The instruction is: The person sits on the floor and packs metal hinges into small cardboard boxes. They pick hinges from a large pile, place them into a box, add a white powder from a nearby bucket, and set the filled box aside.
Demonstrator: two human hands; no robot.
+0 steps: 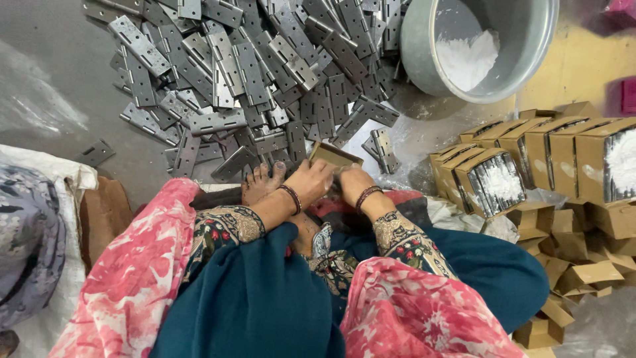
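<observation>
My left hand (309, 180) and my right hand (355, 182) meet over a small brown cardboard box (334, 156), both gripping its near side. The box sits at the near edge of a big pile of grey metal hinges (252, 73) spread on the floor. My bare foot (262, 182) rests just left of my left hand. Both wrists carry dark red bangles, and my sleeves are patterned. Whatever is inside the box is hidden by my fingers.
A grey metal basin (530, 40) with white powder stands at the back right. Filled cardboard boxes (530, 159) dusted with white powder line up at the right, with flat unfolded boxes (576, 265) below them. A cloth bundle (30, 238) lies at the left.
</observation>
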